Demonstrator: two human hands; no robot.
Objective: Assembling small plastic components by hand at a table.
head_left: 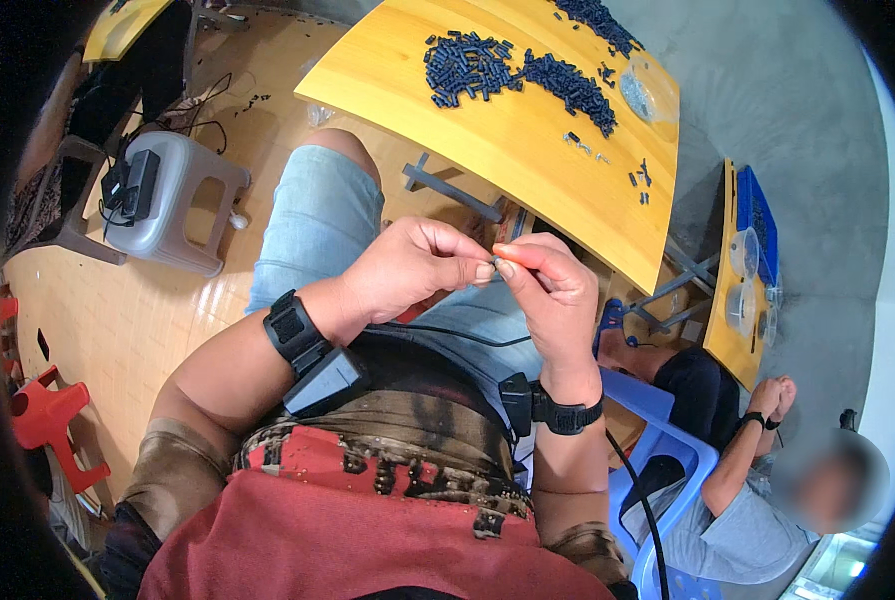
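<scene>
My left hand (417,262) and my right hand (552,285) meet above my lap, fingertips nearly touching. Thumb and forefinger of each are pinched together around something tiny, mostly covered by the fingers; only a small dark bit shows between them. Beyond the hands stands a yellow table (397,75). On it lie a pile of small black cylindrical parts (467,68) and, right beside it, a second black heap (572,92). A few loose black pieces (643,180) and small pale bits (587,148) lie nearer the table's right side.
A clear round dish (657,92) of small pale parts sits at the table's right edge. A grey stool (172,200) bearing a black box stands left, a red stool (52,420) lower left. At right, a seated co-worker (727,520) is beside another yellow table. Black cable (637,480) runs past my right arm.
</scene>
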